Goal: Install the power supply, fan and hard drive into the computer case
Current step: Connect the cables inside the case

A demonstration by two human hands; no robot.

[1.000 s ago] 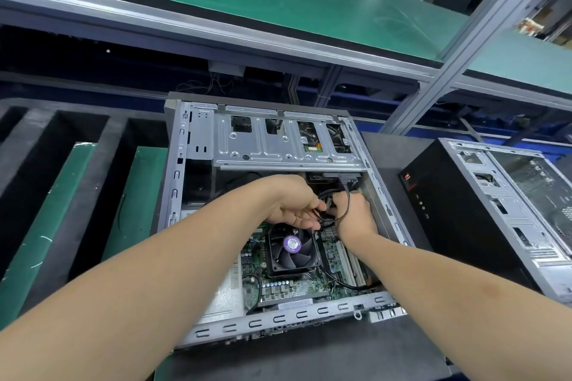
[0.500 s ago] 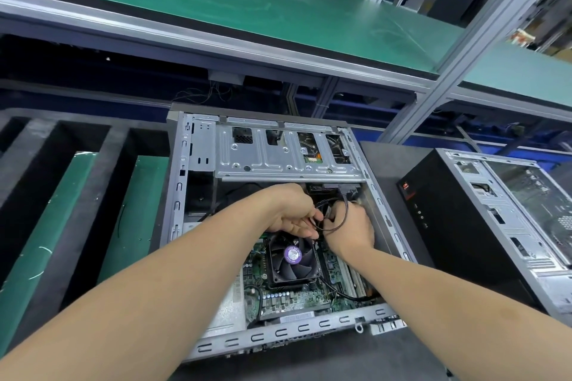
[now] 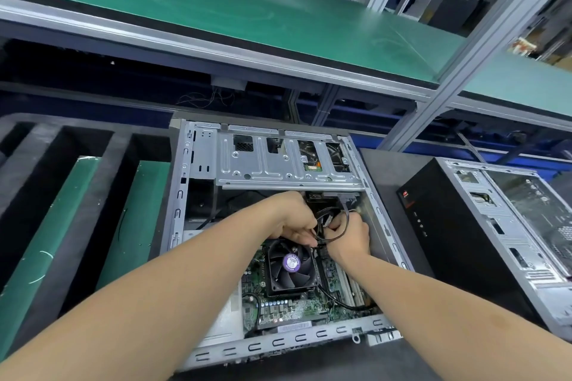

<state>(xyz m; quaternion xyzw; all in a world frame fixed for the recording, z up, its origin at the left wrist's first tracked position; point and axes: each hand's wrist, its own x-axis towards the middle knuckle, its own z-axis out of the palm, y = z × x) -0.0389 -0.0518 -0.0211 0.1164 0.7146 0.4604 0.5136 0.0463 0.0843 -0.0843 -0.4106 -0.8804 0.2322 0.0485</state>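
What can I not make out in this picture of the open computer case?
Head view only.
1. Black cable's ends: hidden under the left hand and right hand.
2. Hard drive: mostly covered by the drive cage.
3. CPU fan's label print: too small.
4. Second case: cut by the right edge.

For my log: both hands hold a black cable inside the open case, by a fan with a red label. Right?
No: in the head view the fan has a purple label, not red. The left hand and right hand hold the black cable inside the open case.
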